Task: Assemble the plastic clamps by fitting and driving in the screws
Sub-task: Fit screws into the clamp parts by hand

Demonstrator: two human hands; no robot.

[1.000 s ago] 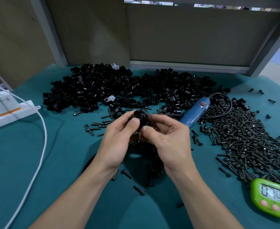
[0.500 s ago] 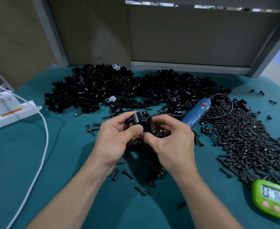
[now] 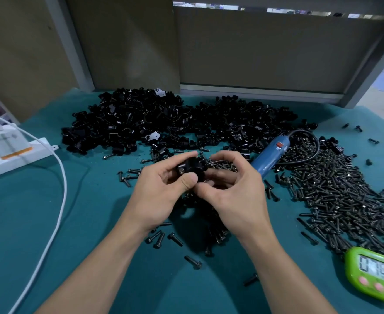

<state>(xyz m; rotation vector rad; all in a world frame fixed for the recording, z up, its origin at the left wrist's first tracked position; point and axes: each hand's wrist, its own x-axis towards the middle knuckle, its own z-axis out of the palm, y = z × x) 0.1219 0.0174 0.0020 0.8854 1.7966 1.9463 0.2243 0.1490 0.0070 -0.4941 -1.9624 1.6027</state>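
A black plastic clamp (image 3: 192, 169) is held above the middle of the green table. My left hand (image 3: 161, 196) grips it from the left, thumb on its near face. My right hand (image 3: 236, 193) curls around its right side, with a screw (image 3: 214, 163) sticking out of the clamp under the forefinger. A big pile of black clamp parts (image 3: 164, 125) lies at the back. A heap of black screws (image 3: 336, 193) spreads on the right. A blue electric screwdriver (image 3: 271, 155) lies between the piles, right of my hands.
A white power strip with a plugged charger (image 3: 7, 148) sits at the left, its white cable (image 3: 59, 200) running toward the front edge. A green timer (image 3: 376, 275) lies at the front right. Loose screws (image 3: 164, 239) scatter under my hands. Grey panels stand behind the table.
Both hands have lifted the clamp slightly and turned it; the right hand's fingers have shifted around the clamp's right side. Nothing on the table moved.
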